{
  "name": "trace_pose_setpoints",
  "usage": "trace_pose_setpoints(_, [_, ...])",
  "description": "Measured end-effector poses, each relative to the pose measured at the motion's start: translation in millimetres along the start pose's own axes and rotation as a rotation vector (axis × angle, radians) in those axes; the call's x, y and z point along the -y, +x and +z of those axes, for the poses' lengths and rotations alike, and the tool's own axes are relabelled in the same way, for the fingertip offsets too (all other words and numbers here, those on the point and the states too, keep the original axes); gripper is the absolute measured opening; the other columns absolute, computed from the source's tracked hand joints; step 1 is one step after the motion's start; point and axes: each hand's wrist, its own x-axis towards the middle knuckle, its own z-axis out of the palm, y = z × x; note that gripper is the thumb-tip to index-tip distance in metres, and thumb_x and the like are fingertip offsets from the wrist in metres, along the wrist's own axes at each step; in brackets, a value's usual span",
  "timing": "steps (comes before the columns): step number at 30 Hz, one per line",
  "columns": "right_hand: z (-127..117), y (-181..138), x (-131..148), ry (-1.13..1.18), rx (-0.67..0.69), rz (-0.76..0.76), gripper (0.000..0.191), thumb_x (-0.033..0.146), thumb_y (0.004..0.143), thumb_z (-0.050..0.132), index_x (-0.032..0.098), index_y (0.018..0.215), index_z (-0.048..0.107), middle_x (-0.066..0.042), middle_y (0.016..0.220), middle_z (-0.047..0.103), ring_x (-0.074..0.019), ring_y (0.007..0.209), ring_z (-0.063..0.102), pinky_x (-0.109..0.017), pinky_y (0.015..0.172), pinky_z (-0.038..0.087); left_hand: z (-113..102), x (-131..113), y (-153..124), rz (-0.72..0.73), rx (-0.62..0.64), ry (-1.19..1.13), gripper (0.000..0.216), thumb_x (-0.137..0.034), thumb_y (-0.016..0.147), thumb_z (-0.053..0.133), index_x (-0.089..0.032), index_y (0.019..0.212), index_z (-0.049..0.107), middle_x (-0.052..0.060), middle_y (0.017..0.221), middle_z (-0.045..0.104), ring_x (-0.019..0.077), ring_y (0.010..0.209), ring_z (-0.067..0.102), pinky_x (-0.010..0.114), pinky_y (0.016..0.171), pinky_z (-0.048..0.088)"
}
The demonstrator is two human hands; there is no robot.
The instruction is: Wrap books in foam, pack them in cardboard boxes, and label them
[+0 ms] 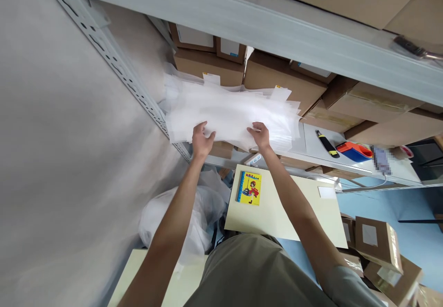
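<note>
Both my arms reach up to a stack of translucent white plastic bags (231, 111) lying on a grey metal shelf (308, 143). My left hand (201, 139) grips the stack's near edge at the left, fingers curled over it. My right hand (259, 135) pinches the near edge further right. Below my arms, a small yellow book (249, 187) with a cartoon figure lies on a pale table (297, 205).
Brown cardboard boxes (277, 79) fill the shelf behind the bags. A black-and-yellow utility knife (326, 144) and a red-and-blue tape dispenser (355, 151) lie on the shelf to the right. A stuffed white bag (204, 215) sits on the floor; taped parcels (377, 242) lie at lower right. A wall stands at left.
</note>
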Motion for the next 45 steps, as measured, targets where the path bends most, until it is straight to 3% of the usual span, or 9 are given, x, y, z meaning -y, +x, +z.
trace_pose_setpoints(6, [-6,-4,28,-0.088,0.052,-0.257,0.034,0.056,0.101,0.068,0.024,0.103,0.076,-0.01,0.109,0.083,-0.0248,0.096,0.075,-0.039,0.095,0.063,-3,2,-3,0.091,0.119,0.083,0.059,-0.024,0.085,0.089,-0.022,0.142,0.073,0.017,0.158,0.067,0.0362,0.154,0.06,0.055,0.128,0.053])
trace_pose_setpoints(12, [-30,-9,43,-0.525,-0.072,-0.449,0.037,0.039,0.111,0.057,0.022,0.14,0.073,-0.018,0.143,0.073,-0.0331,0.128,0.068,-0.052,0.112,0.059,-27,8,-34,0.164,0.113,0.11,0.059,-0.031,0.096,0.082,-0.024,0.153,0.067,0.016,0.165,0.063,0.0327,0.159,0.057,0.053,0.127,0.055])
trace_pose_setpoints(15, [-25,-10,36,-0.697,0.01,-0.52,0.044,0.029,0.109,0.058,0.022,0.152,0.068,-0.019,0.166,0.058,-0.038,0.154,0.051,-0.062,0.123,0.052,-41,9,-49,0.152,0.091,0.113,0.055,-0.032,0.1,0.078,-0.024,0.153,0.066,0.015,0.165,0.063,0.0324,0.157,0.059,0.051,0.124,0.058])
trace_pose_setpoints(19, [-6,-14,18,-0.829,0.182,-0.482,0.042,0.03,0.108,0.061,0.017,0.147,0.072,-0.023,0.164,0.061,-0.0423,0.154,0.052,-0.069,0.126,0.047,-58,16,-67,0.107,0.029,0.084,0.053,-0.028,0.099,0.075,-0.023,0.151,0.068,0.015,0.16,0.067,0.0308,0.15,0.065,0.047,0.117,0.063])
trace_pose_setpoints(24, [0,-27,6,-0.85,0.195,-0.509,0.053,0.04,0.112,0.058,0.017,0.159,0.062,-0.025,0.176,0.048,-0.0433,0.163,0.044,-0.073,0.128,0.045,-89,42,-105,-0.02,-0.11,0.085,0.048,-0.03,0.098,0.07,-0.022,0.146,0.07,0.014,0.148,0.073,0.0288,0.136,0.072,0.044,0.107,0.067])
trace_pose_setpoints(31, [11,-120,10,-0.66,0.356,-0.752,0.049,0.052,0.12,0.042,0.026,0.157,0.062,-0.017,0.175,0.051,-0.0357,0.165,0.045,-0.069,0.133,0.043,-147,90,-235,-0.301,-0.166,0.308,0.045,-0.03,0.097,0.07,-0.02,0.141,0.071,0.016,0.146,0.074,0.0321,0.138,0.069,0.049,0.118,0.059])
trace_pose_setpoints(37, [46,-223,-57,-0.566,0.747,-0.566,0.039,0.04,0.114,0.055,0.024,0.146,0.071,-0.017,0.163,0.065,-0.0359,0.156,0.058,-0.064,0.132,0.046,-160,94,-359,-0.545,-0.065,0.517,0.052,-0.033,0.098,0.073,-0.018,0.147,0.068,0.023,0.159,0.063,0.0409,0.156,0.054,0.06,0.133,0.042])
trace_pose_setpoints(42, [80,-280,-109,-0.555,1.056,-0.437,0.034,0.031,0.111,0.061,0.018,0.139,0.076,-0.019,0.148,0.075,-0.0342,0.145,0.067,-0.055,0.129,0.051,-154,95,-396,-0.617,0.023,0.582,0.055,-0.037,0.099,0.076,-0.02,0.15,0.067,0.023,0.173,0.053,0.0463,0.166,0.04,0.068,0.133,0.037])
trace_pose_setpoints(45, [100,-301,-115,-0.544,1.145,-0.388,0.033,0.028,0.11,0.064,0.017,0.139,0.076,-0.019,0.147,0.075,-0.0332,0.144,0.067,-0.053,0.129,0.051,-166,97,-394,-0.564,-0.037,0.604,0.04,-0.029,0.104,0.064,-0.023,0.142,0.073,0.016,0.164,0.065,0.0408,0.16,0.05,0.064,0.132,0.039])
